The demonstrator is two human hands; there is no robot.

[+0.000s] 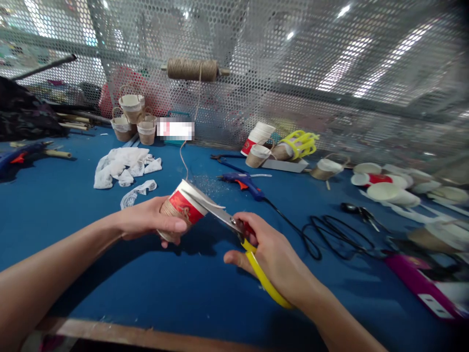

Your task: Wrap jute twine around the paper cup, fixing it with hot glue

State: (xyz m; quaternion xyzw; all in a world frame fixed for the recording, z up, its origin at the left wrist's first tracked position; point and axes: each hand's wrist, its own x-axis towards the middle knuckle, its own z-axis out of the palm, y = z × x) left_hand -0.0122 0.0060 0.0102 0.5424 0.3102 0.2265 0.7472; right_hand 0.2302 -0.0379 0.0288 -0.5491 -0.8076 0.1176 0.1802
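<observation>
My left hand [157, 220] is wrapped round a red and white paper cup [186, 208], tilted, with twine wound round its lower part. In my right hand [269, 249] is a pair of scissors [266, 278] with yellow handles. The scissor blades lie at the cup's rim, where a thin pale strip curls off beside them. A strand of twine [182, 157] runs from a spool [192, 69] on the mesh down to the cup. Part of the cup is hidden by my left fingers.
Behind the cup lies a blue glue gun [247, 185] with a black cord [282, 215]. White lace [120, 164] is at left, below several twine-wrapped cups [146, 131]. Cut cups [392, 193], keys [368, 217] and a purple power strip [421, 283] are at right. Perforated mesh [293, 63] stands at the back.
</observation>
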